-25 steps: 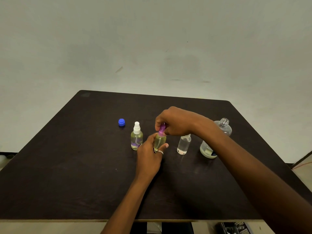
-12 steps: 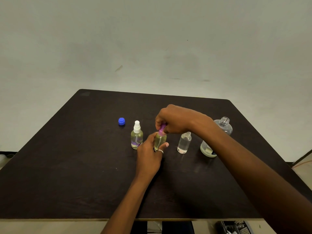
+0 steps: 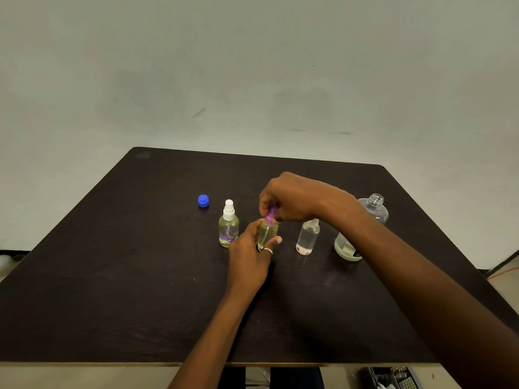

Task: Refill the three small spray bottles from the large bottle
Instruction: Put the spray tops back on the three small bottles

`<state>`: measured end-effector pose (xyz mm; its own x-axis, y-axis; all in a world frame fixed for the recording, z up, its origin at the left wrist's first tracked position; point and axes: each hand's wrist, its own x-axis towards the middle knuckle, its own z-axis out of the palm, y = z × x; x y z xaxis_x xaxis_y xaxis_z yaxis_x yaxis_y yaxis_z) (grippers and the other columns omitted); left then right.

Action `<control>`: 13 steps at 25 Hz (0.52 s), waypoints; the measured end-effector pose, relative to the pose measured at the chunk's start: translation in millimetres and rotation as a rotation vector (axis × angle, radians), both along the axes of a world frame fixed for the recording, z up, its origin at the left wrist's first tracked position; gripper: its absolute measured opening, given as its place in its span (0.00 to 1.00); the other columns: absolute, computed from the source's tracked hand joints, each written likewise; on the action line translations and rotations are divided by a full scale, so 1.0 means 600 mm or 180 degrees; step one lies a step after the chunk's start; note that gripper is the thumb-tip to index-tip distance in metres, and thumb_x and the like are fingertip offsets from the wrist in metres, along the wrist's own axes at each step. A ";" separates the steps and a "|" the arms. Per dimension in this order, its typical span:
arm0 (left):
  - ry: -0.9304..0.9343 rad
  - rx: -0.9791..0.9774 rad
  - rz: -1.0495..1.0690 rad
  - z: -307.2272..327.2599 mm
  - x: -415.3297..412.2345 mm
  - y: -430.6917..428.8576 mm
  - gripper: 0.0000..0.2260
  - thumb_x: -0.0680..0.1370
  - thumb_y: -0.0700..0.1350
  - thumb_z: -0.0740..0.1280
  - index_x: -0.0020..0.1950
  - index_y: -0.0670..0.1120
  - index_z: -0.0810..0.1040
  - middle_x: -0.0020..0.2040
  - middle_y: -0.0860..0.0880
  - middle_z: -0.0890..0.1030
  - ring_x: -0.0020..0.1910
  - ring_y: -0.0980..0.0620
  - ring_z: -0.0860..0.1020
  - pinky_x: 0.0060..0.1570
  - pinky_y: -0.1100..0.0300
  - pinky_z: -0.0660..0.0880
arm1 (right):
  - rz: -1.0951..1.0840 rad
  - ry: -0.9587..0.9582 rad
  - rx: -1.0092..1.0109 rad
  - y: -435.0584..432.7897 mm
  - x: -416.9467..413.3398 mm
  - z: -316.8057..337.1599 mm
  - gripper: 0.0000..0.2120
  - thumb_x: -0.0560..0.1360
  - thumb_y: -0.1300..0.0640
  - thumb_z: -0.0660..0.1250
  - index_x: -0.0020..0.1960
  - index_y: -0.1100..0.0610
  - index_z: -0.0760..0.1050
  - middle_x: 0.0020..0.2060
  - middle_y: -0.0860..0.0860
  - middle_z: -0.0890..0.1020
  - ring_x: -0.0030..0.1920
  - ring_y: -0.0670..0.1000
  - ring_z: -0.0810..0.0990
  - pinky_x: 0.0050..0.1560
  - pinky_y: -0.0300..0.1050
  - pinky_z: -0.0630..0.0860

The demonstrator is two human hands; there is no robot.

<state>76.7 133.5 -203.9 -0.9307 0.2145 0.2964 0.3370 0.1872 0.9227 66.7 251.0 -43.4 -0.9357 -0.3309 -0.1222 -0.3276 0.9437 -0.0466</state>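
Three small bottles stand in a row on the dark table (image 3: 112, 290). The left bottle (image 3: 228, 230) holds yellowish liquid and wears a white spray top. My left hand (image 3: 250, 254) grips the middle bottle (image 3: 266, 234), which is full of yellowish liquid. My right hand (image 3: 292, 199) pinches its purple spray top (image 3: 271, 214) from above. The right small bottle (image 3: 307, 238) is clear, has no top, and holds a little liquid. The large clear bottle (image 3: 375, 209) stands uncapped at the far right, partly behind my right forearm.
A blue cap (image 3: 203, 200) lies on the table to the left of the bottles. A plain wall rises behind the table. A dark basket-like object (image 3: 393, 379) shows below the table's front edge at the right.
Both hands stay on the middle bottle; the fingers of my right hand shift slightly around the purple top. The other bottles and the cap have not moved.
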 end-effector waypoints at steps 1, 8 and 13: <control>0.0006 -0.0008 0.0003 0.000 0.000 0.000 0.17 0.75 0.50 0.73 0.62 0.55 0.76 0.47 0.59 0.82 0.48 0.64 0.80 0.49 0.69 0.76 | -0.0019 0.0010 0.0031 0.000 0.000 -0.002 0.08 0.73 0.62 0.71 0.51 0.55 0.83 0.46 0.47 0.83 0.44 0.44 0.80 0.49 0.38 0.75; -0.0011 -0.0031 0.0036 -0.001 0.000 0.000 0.15 0.74 0.50 0.74 0.60 0.53 0.78 0.46 0.58 0.82 0.47 0.63 0.80 0.46 0.68 0.76 | -0.0356 0.0157 0.0348 -0.001 0.003 -0.016 0.13 0.77 0.47 0.67 0.38 0.53 0.72 0.33 0.47 0.75 0.38 0.50 0.78 0.42 0.45 0.77; 0.0050 -0.0041 0.0057 -0.004 -0.002 0.001 0.12 0.74 0.51 0.74 0.56 0.53 0.79 0.43 0.56 0.83 0.44 0.60 0.81 0.48 0.58 0.79 | -0.0460 0.0446 0.0767 -0.014 0.012 -0.013 0.22 0.78 0.40 0.61 0.32 0.53 0.64 0.29 0.49 0.71 0.35 0.52 0.78 0.42 0.50 0.80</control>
